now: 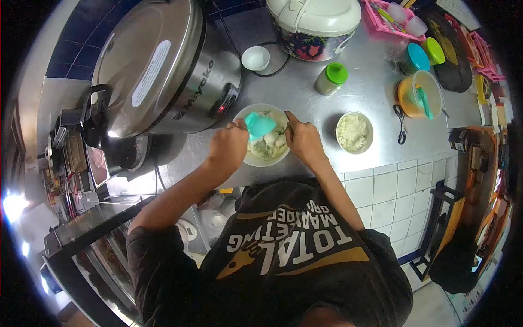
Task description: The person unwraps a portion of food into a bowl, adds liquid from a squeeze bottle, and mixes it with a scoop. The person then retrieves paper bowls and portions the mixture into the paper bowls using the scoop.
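Note:
A white bowl point(278, 159) of pale, chunky food sits on the steel counter. In my left hand point(229, 144), fingers closed, is a turquoise plastic scoop point(259, 125), held over the food at the bowl's left side. My right hand point(304, 139) is closed on the bowl's right rim, the thumb side toward the far edge. To the right stands a smaller white bowl point(354, 132) full of white crumbly food, apart from both hands. The lower part of the scoop's handle is hidden in my left fist.
A large steel rice cooker point(163, 71) stands close on the left. Behind are a small white bowl point(255, 58), a flowered container point(316, 38) and a green-lidded jar point(331, 79). Black scissors point(401, 124) and an orange-tinted tub point(411, 101) lie to the right.

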Demonstrator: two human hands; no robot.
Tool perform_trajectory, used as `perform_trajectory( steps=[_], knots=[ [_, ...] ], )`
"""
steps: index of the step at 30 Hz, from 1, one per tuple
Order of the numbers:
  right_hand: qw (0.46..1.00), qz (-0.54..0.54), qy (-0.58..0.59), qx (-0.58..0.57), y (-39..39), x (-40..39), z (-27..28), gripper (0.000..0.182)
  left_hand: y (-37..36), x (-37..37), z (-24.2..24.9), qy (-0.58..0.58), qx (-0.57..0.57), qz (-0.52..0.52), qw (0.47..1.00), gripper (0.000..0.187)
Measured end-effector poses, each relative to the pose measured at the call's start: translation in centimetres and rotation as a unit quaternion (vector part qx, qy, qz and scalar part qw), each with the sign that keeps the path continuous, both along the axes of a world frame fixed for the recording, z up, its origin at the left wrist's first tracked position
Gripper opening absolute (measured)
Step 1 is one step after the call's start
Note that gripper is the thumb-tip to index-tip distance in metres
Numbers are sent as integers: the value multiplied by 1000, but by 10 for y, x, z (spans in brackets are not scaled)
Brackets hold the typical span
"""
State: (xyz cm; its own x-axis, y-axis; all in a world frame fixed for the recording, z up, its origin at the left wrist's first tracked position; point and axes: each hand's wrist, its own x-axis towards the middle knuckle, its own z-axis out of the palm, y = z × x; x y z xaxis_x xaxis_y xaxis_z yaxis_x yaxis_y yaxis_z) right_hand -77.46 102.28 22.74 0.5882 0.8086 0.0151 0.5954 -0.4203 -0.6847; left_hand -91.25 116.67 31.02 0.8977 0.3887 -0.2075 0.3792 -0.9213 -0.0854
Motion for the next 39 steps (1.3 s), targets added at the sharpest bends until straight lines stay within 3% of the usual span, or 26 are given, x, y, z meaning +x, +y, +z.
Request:
perform_trajectory(
  steps=[3, 5, 8, 10, 13, 16, 17, 19, 20, 22, 23, 25, 29, 31, 34, 35, 36, 38, 39],
  knots=[
    [1000, -8, 14, 22, 1, -1, 3, 39, 3, 2, 11, 50, -62, 60, 995, 18],
    [1000, 10, 16, 19, 0, 2, 6, 40, 4, 8, -9, 138, -181, -13, 974, 24],
    [998, 36, 29, 52, -4, 4, -1, 39, 17, 18, -42, 73, -195, 38, 977, 20],
    [998, 37, 29, 45, -7, 0, -2, 40, 22, 16, -42, 95, -197, 16, 976, 22],
    [999, 12, 2, 31, 3, 4, -3, 40, -3, 7, -20, 54, -56, 56, 995, 26],
    [1000, 7, -5, 4, 0, 2, -10, 41, -11, 9, -1, 33, 27, 97, 994, 34],
    [1000, 29, -7, 5, 0, 0, -10, 41, -9, 6, -16, 37, 25, 99, 994, 34],
    [1000, 18, 3, 23, -3, 2, -2, 42, 9, 10, -55, 16, 20, -35, 999, 39],
    [999, 6, 12, 39, -4, 5, 1, 42, 19, 17, -56, 14, 22, -34, 999, 39],
    [999, -14, 13, 42, -3, 2, 1, 42, 26, 22, -53, -46, -40, -179, 982, 38],
    [998, -34, 13, 48, -1, 2, 1, 43, 24, 22, -48, -48, -38, -177, 982, 38],
    [998, -36, -4, 48, 3, 4, -4, 42, 23, 31, -33, 80, -58, -304, 948, 34],
    [998, -44, -15, 35, 0, 3, -8, 40, 33, 17, 26, 27, -82, -316, 945, 26],
    [998, -54, -5, 28, 0, 0, -5, 39, 26, 9, 47, 89, -32, -311, 946, 38],
    [999, -38, -8, 35, 9, -9, -5, 37, 17, 2, -15, 57, -29, -298, 952, 35],
    [999, -27, -6, 36, 10, -12, -7, 37, 8, -2, -48, 81, 18, -264, 961, 36],
    [999, -21, -11, 35, 10, -10, -8, 37, 5, 0, -54, 76, 18, -259, 963, 36],
    [998, -16, -13, 53, 8, -9, -11, 35, 1, -1, -57, 0, 86, -127, 988, 38],
    [999, -17, -1, 50, 1, -20, -12, 35, -3, -15, -54, 12, 81, -128, 988, 38]
  ],
)
